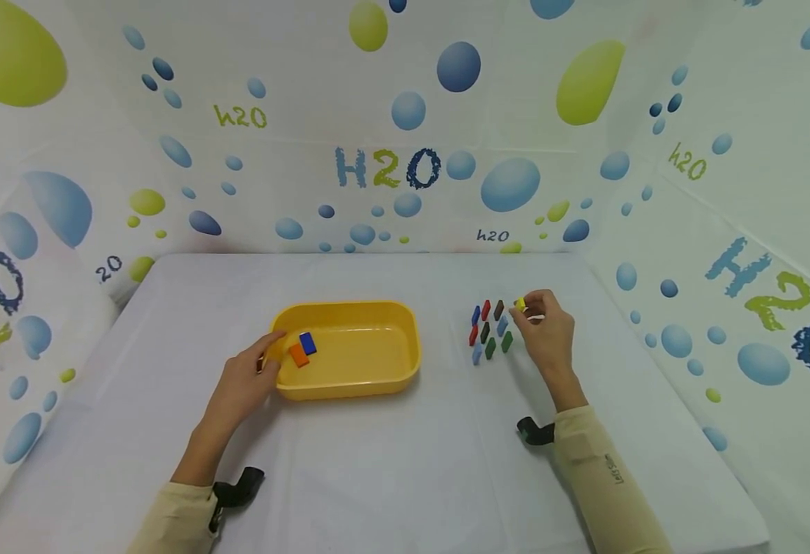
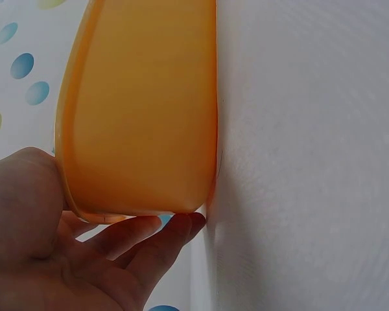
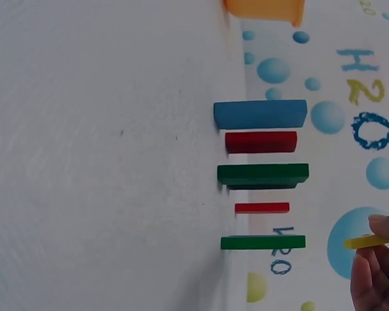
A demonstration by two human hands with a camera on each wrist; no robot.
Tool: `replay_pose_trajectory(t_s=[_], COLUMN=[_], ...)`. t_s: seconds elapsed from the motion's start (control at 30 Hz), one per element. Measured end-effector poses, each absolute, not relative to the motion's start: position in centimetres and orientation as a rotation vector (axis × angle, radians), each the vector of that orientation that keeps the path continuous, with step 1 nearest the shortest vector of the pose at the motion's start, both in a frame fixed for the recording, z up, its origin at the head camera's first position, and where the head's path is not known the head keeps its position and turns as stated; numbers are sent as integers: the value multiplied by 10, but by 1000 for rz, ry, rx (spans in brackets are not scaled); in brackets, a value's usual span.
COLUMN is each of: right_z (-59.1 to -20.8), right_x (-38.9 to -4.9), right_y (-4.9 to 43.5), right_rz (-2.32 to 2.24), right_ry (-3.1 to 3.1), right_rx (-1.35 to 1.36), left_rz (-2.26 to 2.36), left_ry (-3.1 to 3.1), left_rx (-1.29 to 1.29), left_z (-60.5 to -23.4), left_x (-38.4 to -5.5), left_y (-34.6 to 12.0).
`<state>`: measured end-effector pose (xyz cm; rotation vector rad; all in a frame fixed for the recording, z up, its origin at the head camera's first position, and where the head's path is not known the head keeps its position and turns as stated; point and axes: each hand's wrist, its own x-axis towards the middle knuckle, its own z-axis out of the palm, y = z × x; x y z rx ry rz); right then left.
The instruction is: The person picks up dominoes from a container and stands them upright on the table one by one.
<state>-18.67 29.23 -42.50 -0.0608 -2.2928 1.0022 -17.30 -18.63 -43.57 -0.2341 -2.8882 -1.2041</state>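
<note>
At the left end of a yellow tray [image 1: 349,391], my left hand [image 1: 241,381] grips the rim, its fingertips against the outer end wall in the left wrist view. Inside the tray, near that hand, lie an orange domino tile [image 1: 298,355] and a blue domino tile [image 1: 308,343]. My right hand [image 1: 548,335] pinches a yellow domino tile [image 1: 520,304] between thumb and fingers, raised above the table. Just left of it, several tiles stand upright in short rows, among them a light blue tile [image 3: 259,114], a red tile [image 3: 260,142] and a green tile [image 1: 507,341].
A white cloth covers the table [image 1: 405,469]. Behind and at both sides hang white sheets [image 1: 294,100] printed with blue and green dots and H2O lettering. A dark wrist mount [image 1: 238,488] sits at my left sleeve, another mount [image 1: 535,432] at the right.
</note>
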Motion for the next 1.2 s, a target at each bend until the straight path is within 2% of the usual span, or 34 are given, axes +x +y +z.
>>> replay_pose_trajectory(t_s=[1.2], right_z=[-461], right_x=[-209], right_y=[321], right_rz=[1074], right_ry=[-2522], right_rx=[-189], left_rz=[-1268], left_ry=[-2893], left_rx=[-221], left_z=[-436], left_x=[-174], left_y=[-188])
